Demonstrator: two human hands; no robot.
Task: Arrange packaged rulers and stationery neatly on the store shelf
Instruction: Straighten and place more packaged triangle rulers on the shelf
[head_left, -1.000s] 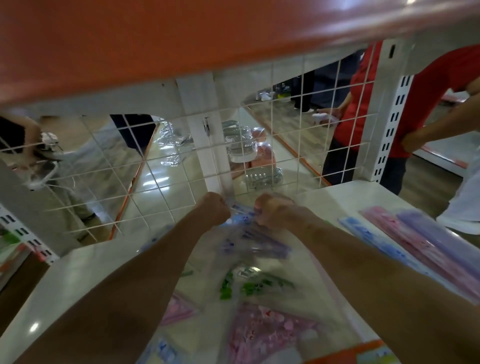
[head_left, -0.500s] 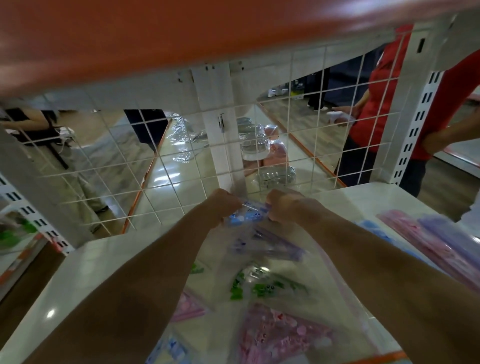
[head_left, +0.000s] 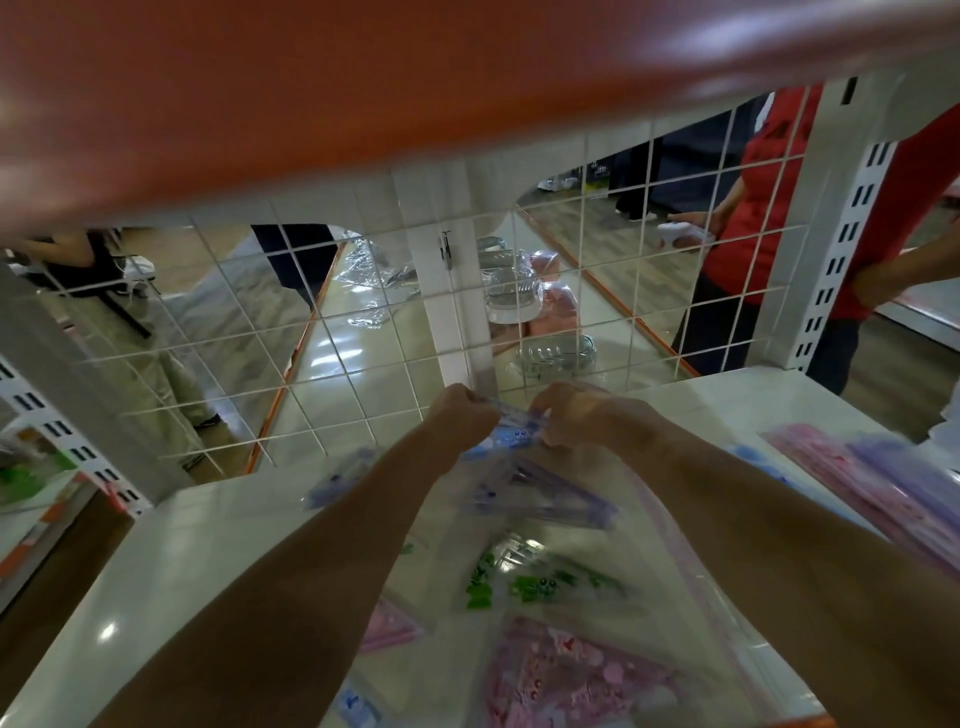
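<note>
Both my hands reach to the back of the white shelf (head_left: 171, 566). My left hand (head_left: 462, 410) and my right hand (head_left: 571, 415) each pinch the far end of a clear packet with blue print (head_left: 511, 436), close to the wire grid. Below them lie clear packets of set squares: a purple one (head_left: 540, 499), a green one (head_left: 535, 582) and a pink one (head_left: 571, 675). My forearms hide parts of these packets. Pink and purple packaged rulers (head_left: 893, 467) lie in a row on the shelf at the right.
A white wire grid (head_left: 322, 338) backs the shelf, with a white upright post (head_left: 457, 312) behind it. An orange shelf edge (head_left: 363, 78) hangs overhead. Beyond the grid, a person in a red top (head_left: 753, 208) stands at the right; wrapped goods lie on another shelf.
My hands have stayed together on the blue-printed packet at the grid. The view has shifted slightly, so hands and shelf sit a little more to the right.
</note>
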